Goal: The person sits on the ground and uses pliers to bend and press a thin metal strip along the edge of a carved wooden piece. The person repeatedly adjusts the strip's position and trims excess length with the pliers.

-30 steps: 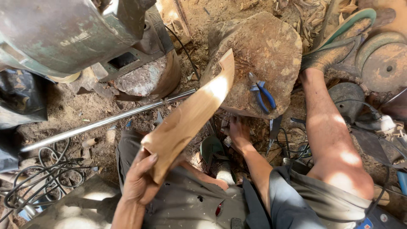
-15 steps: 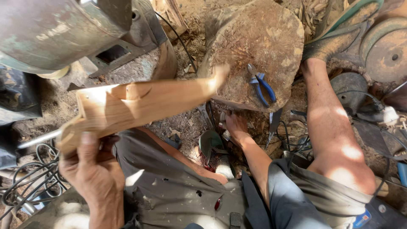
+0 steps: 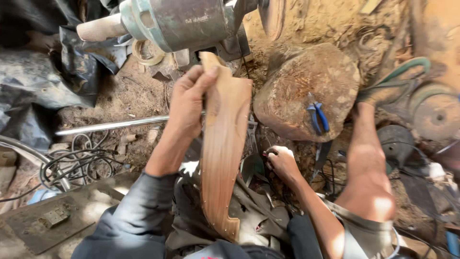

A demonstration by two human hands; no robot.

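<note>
Since the earlier frame, the left hand (image 3: 189, 103) had swung the curved wooden piece (image 3: 223, 148) from lying crosswise to standing lengthwise, its top by the grey motor (image 3: 179, 21). That hand was clamped on its upper edge. Lower down, the right hand (image 3: 281, 162) reached among dark wires, grip unclear, below the stump (image 3: 297, 91) bearing blue-handled pliers (image 3: 317, 117).

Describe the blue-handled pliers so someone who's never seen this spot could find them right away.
Find the big rounded wooden stump right of the long wooden piece. The pliers lie on its right side, the only blue-handled thing on the bare wood.
</note>
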